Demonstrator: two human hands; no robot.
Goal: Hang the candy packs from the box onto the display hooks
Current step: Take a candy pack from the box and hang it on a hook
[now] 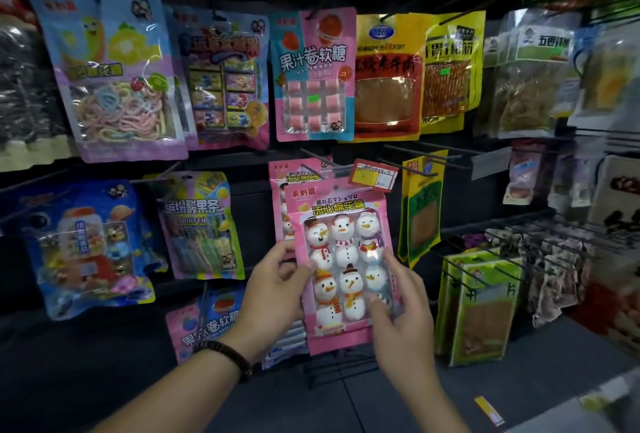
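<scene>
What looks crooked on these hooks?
The blue-and-purple plastic pack of pastel noodle candy, top left, hangs tilted over its purple neighbour. The red-and-yellow price tag above the pink snowman marshmallow pack sits skewed.

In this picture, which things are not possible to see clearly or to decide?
- Head view: the box is outside the frame.
- Whether the snowman pack, held by the left hand and right hand, hangs on the hook: its hole is not visible.
- Price tag print: too small, blurred.
- Number of packs behind: covered by the front pack.
</scene>
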